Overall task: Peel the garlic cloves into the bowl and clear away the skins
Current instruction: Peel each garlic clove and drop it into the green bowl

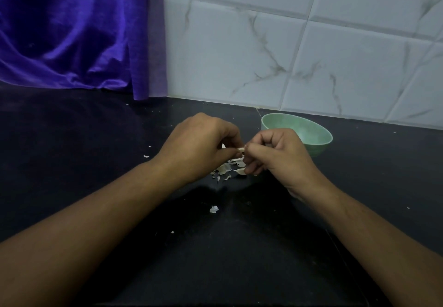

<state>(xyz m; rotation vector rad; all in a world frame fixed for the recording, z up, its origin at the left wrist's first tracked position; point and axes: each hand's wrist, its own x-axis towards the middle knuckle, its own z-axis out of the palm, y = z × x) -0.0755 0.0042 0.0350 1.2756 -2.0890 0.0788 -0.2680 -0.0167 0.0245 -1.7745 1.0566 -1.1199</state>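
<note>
BENCH-TOP, HEAD CAM: We look down on a black bench (pixel 72 163) w/ a white, grey-veined tiled wall (pixel 311 55) behind & a purple cloth (pixel 72 31) hanging at far left, its hem reaching the bench. A pale green bowl (pixel 322 140) stands upright near the wall, just behind the right hand; its contents we can't make out. A small heap of skins (pixel 226 169) lies on the bench right below the hands, w/ a stray flake (pixel 214 209) nearer us, between the forearms, & a few specks further out.

The garlic clove (pixel 241 149) sits above the heap, between the two hands, outside the bowl. Only a pale bit shows between the fingertips. Its long axis seems to run approx. left-right, hand to hand, but which end is the tip we cannot tell.

Both forearms come in from the bottom corners & converge mid-frame. The left hand (pixel 199 144) is knuckles-up, fingers curled down, fingertips pinching the clove's left side. The right hand (pixel 275 153) is curled in a loose fist, thumb & forefinger nipping the clove's right end, other fingers tucked under.
</note>
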